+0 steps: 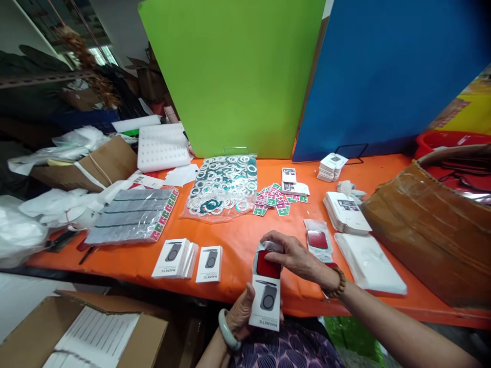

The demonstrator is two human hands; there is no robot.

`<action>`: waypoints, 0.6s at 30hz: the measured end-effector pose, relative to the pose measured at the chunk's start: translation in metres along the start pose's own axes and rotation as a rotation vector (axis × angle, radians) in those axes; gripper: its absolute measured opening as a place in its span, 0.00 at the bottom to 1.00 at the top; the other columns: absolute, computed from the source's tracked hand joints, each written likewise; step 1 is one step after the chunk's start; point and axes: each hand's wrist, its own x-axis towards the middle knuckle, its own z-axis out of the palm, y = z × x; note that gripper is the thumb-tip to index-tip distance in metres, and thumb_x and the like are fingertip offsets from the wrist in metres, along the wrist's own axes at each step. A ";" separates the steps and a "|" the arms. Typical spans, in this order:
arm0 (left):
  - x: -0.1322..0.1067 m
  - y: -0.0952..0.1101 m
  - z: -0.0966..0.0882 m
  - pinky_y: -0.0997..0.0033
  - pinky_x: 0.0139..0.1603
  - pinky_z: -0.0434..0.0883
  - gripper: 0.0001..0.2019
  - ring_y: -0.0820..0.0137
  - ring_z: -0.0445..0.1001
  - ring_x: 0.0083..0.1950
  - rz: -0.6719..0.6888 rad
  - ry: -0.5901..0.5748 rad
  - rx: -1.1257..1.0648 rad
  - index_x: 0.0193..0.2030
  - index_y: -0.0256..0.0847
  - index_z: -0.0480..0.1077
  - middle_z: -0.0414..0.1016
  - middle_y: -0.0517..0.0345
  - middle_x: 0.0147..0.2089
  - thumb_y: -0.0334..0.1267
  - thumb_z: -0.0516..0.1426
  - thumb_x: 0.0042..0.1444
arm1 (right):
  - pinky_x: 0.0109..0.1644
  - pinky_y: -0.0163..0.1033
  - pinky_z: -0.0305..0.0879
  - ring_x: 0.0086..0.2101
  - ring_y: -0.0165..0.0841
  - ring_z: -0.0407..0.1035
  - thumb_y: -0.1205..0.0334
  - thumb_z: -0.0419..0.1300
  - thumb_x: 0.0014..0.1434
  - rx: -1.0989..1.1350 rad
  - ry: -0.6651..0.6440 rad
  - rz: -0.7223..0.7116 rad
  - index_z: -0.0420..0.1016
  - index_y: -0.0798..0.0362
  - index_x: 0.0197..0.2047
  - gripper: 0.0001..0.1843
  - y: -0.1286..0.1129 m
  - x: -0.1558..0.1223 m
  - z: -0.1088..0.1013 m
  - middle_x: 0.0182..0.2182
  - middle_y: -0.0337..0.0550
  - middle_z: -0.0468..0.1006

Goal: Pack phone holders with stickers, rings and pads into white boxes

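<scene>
My left hand (242, 312) is closed around a white box (265, 304) printed "MAGNETIC" with a picture of a dark device. Out of the box's far end sticks a red flat device (267, 265) in a thin whitish wrapper. My right hand (286, 253) grips this red device, thumb on its face and fingers over the wrapper's end. Left of my hands stand a row of similar white boxes (174, 258) and a smaller group of boxes (209, 263). To the right lies another wrapped red device (317, 239).
A bag of white and teal rings (224, 184) lies behind, beside scattered red-green stickers (274, 198). Leaflet stacks (347, 212) and a pile of white sleeves (370, 263) lie right, near a large brown carton (429, 225). An open carton (141, 340) stands below left.
</scene>
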 end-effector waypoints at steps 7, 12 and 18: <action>0.002 -0.005 0.002 0.55 0.46 0.71 0.40 0.52 0.76 0.45 0.102 0.107 -0.017 0.48 0.34 0.71 0.77 0.43 0.38 0.66 0.60 0.37 | 0.39 0.36 0.66 0.35 0.32 0.70 0.66 0.60 0.57 -0.162 0.087 -0.065 0.71 0.53 0.39 0.05 -0.001 -0.014 0.018 0.35 0.41 0.76; 0.000 -0.003 0.003 0.55 0.48 0.70 0.42 0.51 0.75 0.48 0.103 0.129 -0.052 0.54 0.37 0.70 0.77 0.43 0.42 0.65 0.62 0.35 | 0.38 0.38 0.64 0.33 0.34 0.66 0.62 0.62 0.57 -0.294 0.276 -0.166 0.72 0.52 0.37 0.05 0.018 -0.019 0.036 0.32 0.41 0.74; -0.001 -0.003 -0.002 0.54 0.53 0.67 0.42 0.51 0.72 0.52 0.199 0.121 -0.059 0.59 0.40 0.67 0.76 0.43 0.48 0.63 0.62 0.39 | 0.40 0.40 0.64 0.36 0.35 0.65 0.58 0.58 0.61 -0.233 0.312 -0.199 0.73 0.51 0.37 0.07 0.026 -0.030 0.055 0.34 0.44 0.70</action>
